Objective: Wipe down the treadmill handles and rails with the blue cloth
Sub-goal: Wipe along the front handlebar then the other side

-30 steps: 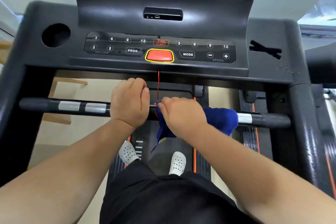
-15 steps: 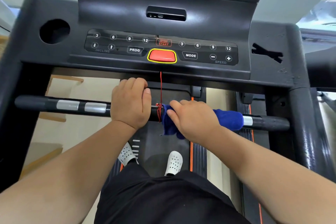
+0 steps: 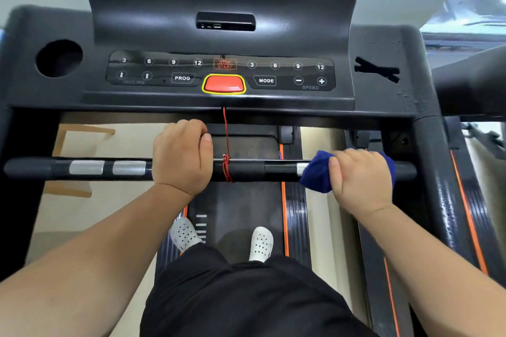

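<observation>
My left hand [image 3: 182,157] clamps the crossbar [image 3: 246,170] for balance while my right hand [image 3: 361,176] wraps the blue cloth [image 3: 316,175] around it to scrub near its right end.

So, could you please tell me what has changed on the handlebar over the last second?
The right hand, gripping the blue cloth round the handlebar, slid it rightward from beside the red cord to near the bar's right end. The left hand stayed gripping the bar just left of the cord.

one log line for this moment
step: wiping | left hand: grips handlebar beside red cord | right hand: grips blue cloth round handlebar right end
</observation>
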